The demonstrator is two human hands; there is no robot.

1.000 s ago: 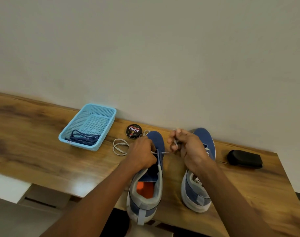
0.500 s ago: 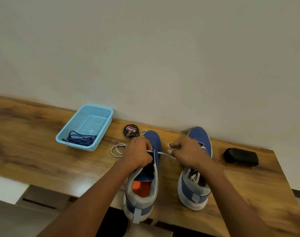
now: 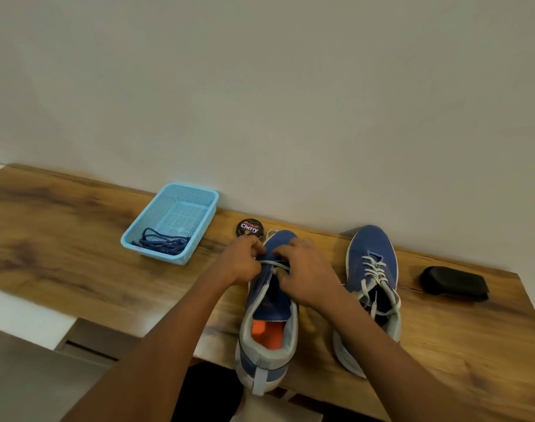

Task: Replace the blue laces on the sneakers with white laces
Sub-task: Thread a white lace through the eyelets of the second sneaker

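So the white lace [image 3: 275, 264] was a thin, floppy cord, basically weightless and zero stiffness, so my guess is the only sane place to hold it was right near the tip, where the stiff end can be steered into an eyelet; grab it further back and it'd just buckle. It ran as a short bar across the toe-end eyelets of the left sneaker [image 3: 267, 315], lower middle of the frame, with both hands right on top of it. The left hand [image 3: 240, 263] had its fingers curled, pinching the lace where it left the shoe's left edge. The right hand [image 3: 302, 275] was bent down over the tongue with fingertips on the lace, looked like a pinch too, though the contact itself was partly hidden. The right sneaker [image 3: 371, 287], just to the right, already wore white lacing with loose ends. The blue laces [image 3: 162, 241] sat heaped in the light blue basket [image 3: 168, 220], left of centre, well away from both hands.
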